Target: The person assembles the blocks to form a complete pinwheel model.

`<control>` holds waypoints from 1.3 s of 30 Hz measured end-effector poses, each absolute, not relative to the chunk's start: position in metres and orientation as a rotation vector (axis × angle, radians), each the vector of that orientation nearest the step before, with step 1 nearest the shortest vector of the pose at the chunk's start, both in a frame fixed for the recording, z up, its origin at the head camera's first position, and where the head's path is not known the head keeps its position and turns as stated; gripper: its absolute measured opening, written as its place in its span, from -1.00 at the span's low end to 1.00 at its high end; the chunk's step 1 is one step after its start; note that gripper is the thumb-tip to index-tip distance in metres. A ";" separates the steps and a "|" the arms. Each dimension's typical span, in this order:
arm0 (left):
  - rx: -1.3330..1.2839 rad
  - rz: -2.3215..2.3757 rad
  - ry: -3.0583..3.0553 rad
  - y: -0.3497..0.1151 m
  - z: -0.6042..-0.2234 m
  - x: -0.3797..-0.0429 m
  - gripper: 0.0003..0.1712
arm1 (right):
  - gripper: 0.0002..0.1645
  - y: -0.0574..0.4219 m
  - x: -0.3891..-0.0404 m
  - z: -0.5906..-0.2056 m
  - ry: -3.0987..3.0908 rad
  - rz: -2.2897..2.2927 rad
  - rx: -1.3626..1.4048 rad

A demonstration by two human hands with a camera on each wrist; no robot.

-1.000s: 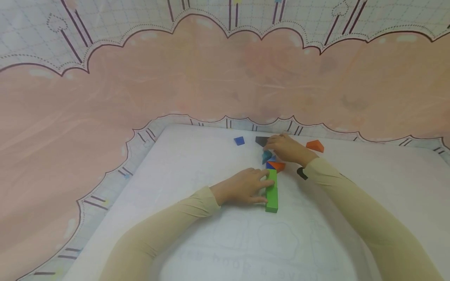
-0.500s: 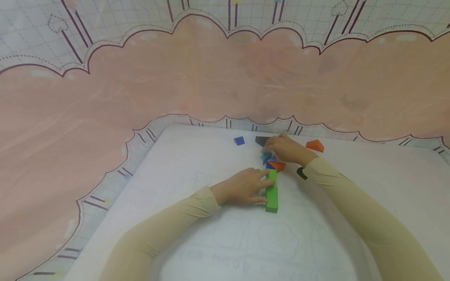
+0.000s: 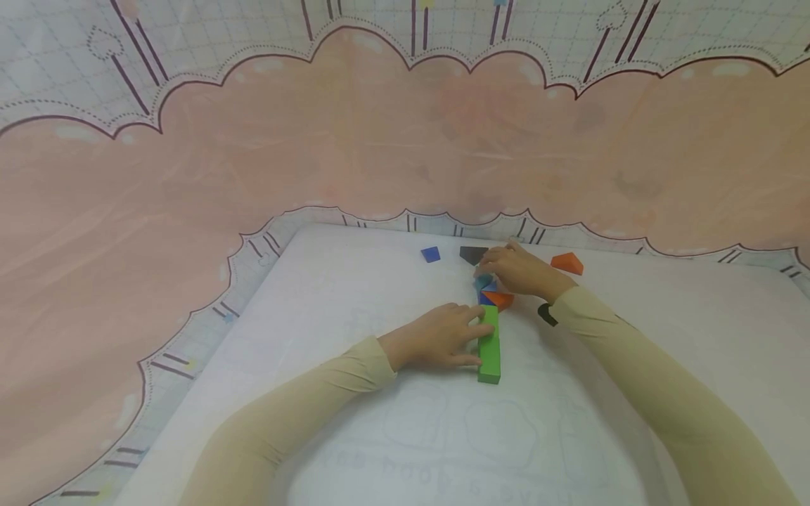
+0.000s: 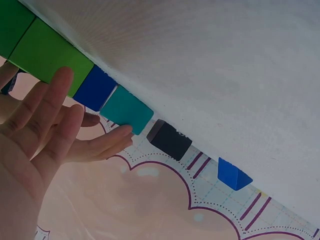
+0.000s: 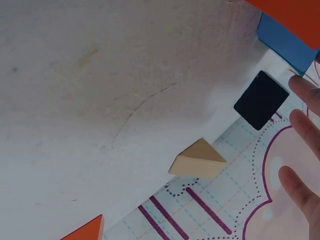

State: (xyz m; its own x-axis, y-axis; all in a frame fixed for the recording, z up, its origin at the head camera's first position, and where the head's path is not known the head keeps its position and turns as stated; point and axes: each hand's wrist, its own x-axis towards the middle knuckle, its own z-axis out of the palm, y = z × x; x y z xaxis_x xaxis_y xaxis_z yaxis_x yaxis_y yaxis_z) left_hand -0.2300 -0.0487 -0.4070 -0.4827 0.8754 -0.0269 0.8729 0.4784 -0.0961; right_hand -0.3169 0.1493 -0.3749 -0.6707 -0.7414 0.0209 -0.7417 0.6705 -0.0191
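My left hand (image 3: 443,334) lies with spread fingers along two green blocks (image 3: 489,362) set end to end on the white tabletop; its fingertips rest on them. Past their far end come a blue block and an orange wedge (image 3: 500,300), then a teal block (image 4: 127,110). My right hand (image 3: 515,267) has its fingertips on the teal block, partly covering it from above. In the left wrist view one of that hand's fingers presses the teal block's side, close to the blue block (image 4: 95,89). Just beyond the right fingertips lies a dark block (image 3: 472,254).
A small blue block (image 3: 431,254) lies left of the dark one, an orange block (image 3: 567,263) to the right. In the right wrist view a tan wedge (image 5: 197,160) lies near the table edge. A black object (image 3: 547,315) shows beside the right sleeve. Patterned cloth hangs behind.
The teal block has turned slightly under my right fingertips, and the right hand has shifted a little. My left hand stays in place on the green blocks.
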 end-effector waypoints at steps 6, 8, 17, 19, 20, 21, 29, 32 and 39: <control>-1.589 0.151 -2.643 -0.050 -0.407 -0.230 -0.38 | -0.57 0.152 -0.316 -0.375 -2.842 0.035 1.283; -1.588 0.154 -2.635 -0.050 -0.407 -0.230 -0.38 | -0.57 0.153 -0.316 -0.375 -2.830 0.037 1.290; -1.589 0.128 -2.652 -0.050 -0.406 -0.229 -0.40 | -0.57 0.158 -0.318 -0.381 -2.800 0.037 1.298; -1.592 0.128 -2.641 -0.051 -0.406 -0.229 -0.40 | -0.57 0.159 -0.318 -0.382 -2.793 0.048 1.298; -1.593 0.128 -2.634 -0.051 -0.407 -0.230 -0.40 | -0.57 0.159 -0.318 -0.382 -2.792 0.052 1.297; -1.593 0.128 -2.627 -0.051 -0.407 -0.230 -0.40 | -0.57 0.159 -0.318 -0.382 -2.791 0.057 1.297; -1.595 0.125 -2.604 -0.051 -0.408 -0.231 -0.40 | -0.56 0.159 -0.317 -0.382 -2.774 0.041 1.301; -1.593 0.128 -2.607 -0.051 -0.408 -0.231 -0.40 | -0.57 0.159 -0.316 -0.381 -2.767 0.035 1.299; -1.589 0.117 -2.605 -0.050 -0.409 -0.231 -0.41 | -0.56 0.159 -0.313 -0.381 -2.782 0.052 1.286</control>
State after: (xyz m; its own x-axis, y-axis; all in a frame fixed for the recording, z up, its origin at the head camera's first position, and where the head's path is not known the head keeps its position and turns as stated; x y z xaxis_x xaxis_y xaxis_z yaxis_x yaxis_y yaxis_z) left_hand -0.2312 -0.0504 -0.4092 -0.4558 0.8894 0.0357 0.8826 0.4567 -0.1110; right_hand -0.3134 0.1590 -0.3813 -0.6455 -0.7593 0.0829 -0.7618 0.6478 0.0012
